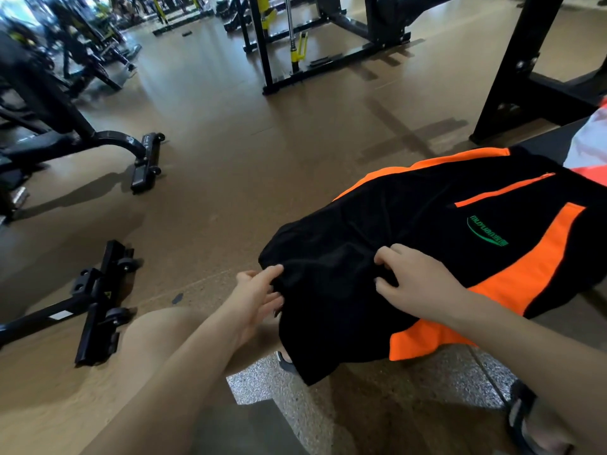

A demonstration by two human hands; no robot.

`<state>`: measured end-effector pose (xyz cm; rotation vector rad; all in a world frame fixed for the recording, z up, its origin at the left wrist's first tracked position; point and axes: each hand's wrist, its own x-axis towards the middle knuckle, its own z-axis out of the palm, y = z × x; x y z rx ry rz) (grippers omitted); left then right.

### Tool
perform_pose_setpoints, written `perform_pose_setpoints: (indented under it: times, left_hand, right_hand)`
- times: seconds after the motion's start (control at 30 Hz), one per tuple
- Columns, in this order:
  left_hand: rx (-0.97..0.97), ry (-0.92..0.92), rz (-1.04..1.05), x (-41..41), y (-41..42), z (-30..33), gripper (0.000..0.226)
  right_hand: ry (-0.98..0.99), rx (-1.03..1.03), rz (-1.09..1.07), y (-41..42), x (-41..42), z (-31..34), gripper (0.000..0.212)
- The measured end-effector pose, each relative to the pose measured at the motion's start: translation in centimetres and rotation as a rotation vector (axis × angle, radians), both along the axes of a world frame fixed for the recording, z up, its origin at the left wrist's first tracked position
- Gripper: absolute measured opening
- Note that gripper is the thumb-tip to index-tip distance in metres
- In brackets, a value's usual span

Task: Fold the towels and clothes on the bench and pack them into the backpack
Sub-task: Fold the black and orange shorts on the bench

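Fingers of both hands, left hand (254,295) and right hand (409,279), pinch the black-and-orange shorts (427,224) at the bench's (538,146) near end; folding barely begun, no backpack in view.

I watched a garment (427,241) lie draped across the bench (551,142), its near end hanging over the edge above the floor (230,159). Both hands, left (256,297) and right (414,277), sat on that near end; gym machines (295,44) stood behind.

Open floor (230,152) left of the bench (551,142); black machine frames (108,300) crowd beyond it.
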<state>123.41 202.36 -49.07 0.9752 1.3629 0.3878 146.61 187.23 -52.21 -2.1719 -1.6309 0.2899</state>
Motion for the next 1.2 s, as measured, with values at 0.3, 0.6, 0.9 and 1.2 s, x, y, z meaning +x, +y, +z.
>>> perform_pose_setpoints:
  times: [0.3,0.6,0.9,1.2]
  left_hand:
    - [0.368,0.470,-0.406,3.5,-1.9,-2.5,0.100]
    - [-0.055,0.098,0.197,4.4,-1.2,-2.2,0.110]
    - [0.091,0.289,0.246,8.8,-3.3,-1.8,0.085]
    - [0.019,0.235,0.057,9.1,-2.9,-0.6,0.033]
  right_hand:
    - [-0.042,0.010,0.084,0.2,-0.7,-0.5,0.026]
    - [-0.034,0.030,0.002,0.8,-0.5,0.2,0.010]
    - [-0.042,-0.036,0.080,0.7,-1.0,-0.6,0.005]
    - [-0.044,-0.016,0.073,0.2,-0.1,-0.4,0.005]
